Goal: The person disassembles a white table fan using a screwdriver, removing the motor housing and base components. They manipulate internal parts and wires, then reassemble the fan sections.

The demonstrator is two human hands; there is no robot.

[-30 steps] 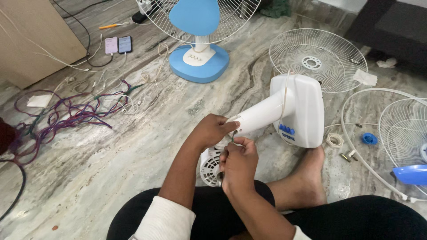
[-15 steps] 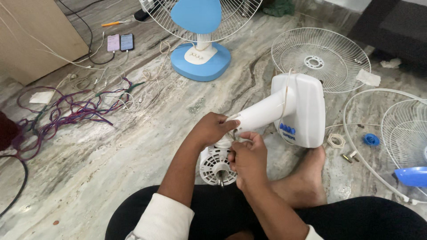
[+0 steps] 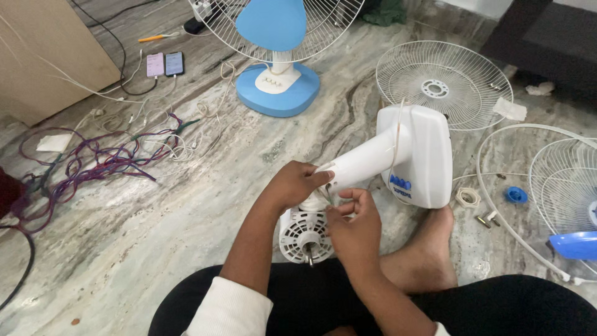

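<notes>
Left hand [image 3: 292, 185] closed around white fan stand neck [image 3: 367, 162] | right hand [image 3: 354, 224] pinching thin wire just below that grip | motor [image 3: 303, 233] directly beneath both hands (shaft toward camera)

White fan stand [image 3: 398, 158], blue label. Blue-and-white fan [image 3: 277, 56] at eleven o'clock. Purple wires [image 3: 93, 158] at nine (tangled with white ones). Floor [image 3: 155, 249] grey-veined marble. Sleeve [image 3: 230, 308] white.

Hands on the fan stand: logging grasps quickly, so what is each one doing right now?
Left hand: closed around the neck of the white fan stand.
Right hand: fingers pinched at the neck's lower end; what they hold cannot be told.
</notes>
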